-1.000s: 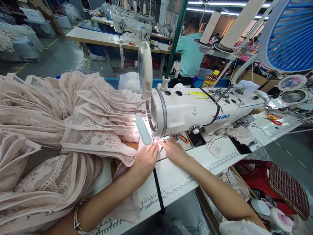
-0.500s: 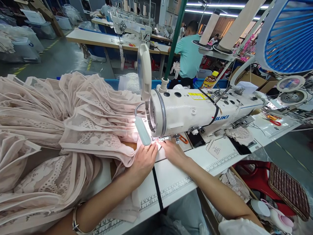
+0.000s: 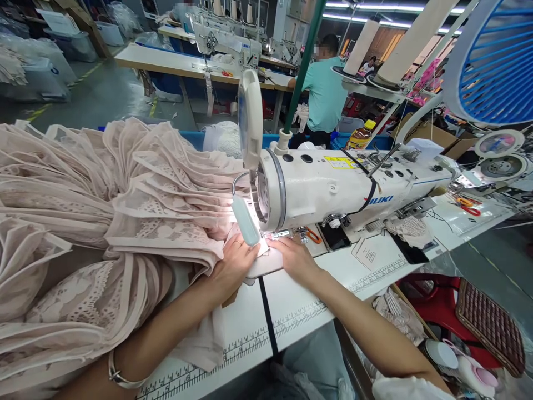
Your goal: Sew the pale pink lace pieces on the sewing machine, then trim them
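Observation:
A white sewing machine (image 3: 341, 186) stands on the white table (image 3: 300, 305). My left hand (image 3: 233, 264) lies flat, fingers stretched, on pale pink lace fabric (image 3: 137, 222) just left of the needle. My right hand (image 3: 293, 256) rests fingers-out on the fabric edge at the presser foot, under the lit lamp (image 3: 245, 221). The fabric's bulk is piled in pleated layers to the left. A bracelet (image 3: 119, 378) circles my left wrist.
Orange snips (image 3: 313, 235) and a dark phone (image 3: 333, 236) lie under the machine arm. Red scissors (image 3: 468, 206) lie far right. A person in a teal shirt (image 3: 327, 94) works behind. A red stool (image 3: 437, 311) with a woven cushion (image 3: 491, 325) stands at lower right.
My left hand has slid left and toward the needle, and the fabric under it has fed farther back. The right hand stays at the presser foot.

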Tool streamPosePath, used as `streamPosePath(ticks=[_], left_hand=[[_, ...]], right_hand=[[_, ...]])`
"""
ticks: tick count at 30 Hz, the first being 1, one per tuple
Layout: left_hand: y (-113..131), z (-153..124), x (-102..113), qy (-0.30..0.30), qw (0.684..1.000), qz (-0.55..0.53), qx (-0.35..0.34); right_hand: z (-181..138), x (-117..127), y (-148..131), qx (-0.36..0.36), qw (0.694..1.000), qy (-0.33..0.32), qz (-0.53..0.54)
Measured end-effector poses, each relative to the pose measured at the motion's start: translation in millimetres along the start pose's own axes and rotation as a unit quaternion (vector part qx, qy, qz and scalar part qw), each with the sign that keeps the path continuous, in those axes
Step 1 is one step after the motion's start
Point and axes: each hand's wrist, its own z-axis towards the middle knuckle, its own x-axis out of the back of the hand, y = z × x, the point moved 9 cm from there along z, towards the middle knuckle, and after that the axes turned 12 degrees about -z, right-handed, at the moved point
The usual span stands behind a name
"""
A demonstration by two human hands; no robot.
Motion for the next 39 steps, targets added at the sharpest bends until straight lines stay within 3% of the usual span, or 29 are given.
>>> streamPosePath(ticks=[3,10,16,21,25,28,31,34,39], left_hand=[[-11,3,-3,-0.011,0.998,-0.037,0.053],[-15,4,-12,-0.02,0.998,0.003,0.052],[-1,-6,-16,-0.036,0.998,-0.032,-0.047],[10,-14,-27,-0.102,0.989,0.021,-0.108],[17,-14,-31,-0.114,0.981,0.084,-0.132],[25,-13,-31,-0.103,0.975,0.126,-0.151],[37,-13,-21,-0.048,0.968,0.165,-0.184],[42,-14,-7,-0.002,0.971,0.147,-0.186],[39,-17,-4,-0.027,0.979,0.101,-0.176]], right_hand=[[0,5,-3,0.011,1.0,0.008,-0.021],[-1,14,-10,0.032,0.997,0.034,-0.06],[-6,29,-26,0.08,0.982,0.113,-0.125],[-8,39,-45,0.129,0.961,0.164,-0.181],[-5,34,-52,0.118,0.955,0.167,-0.217],[-1,34,-42,0.054,0.97,0.176,-0.161],[-1,37,-27,-0.001,0.982,0.179,-0.052],[-5,42,-26,0.016,0.984,0.176,-0.021],[-12,43,-31,0.062,0.986,0.149,-0.033]])
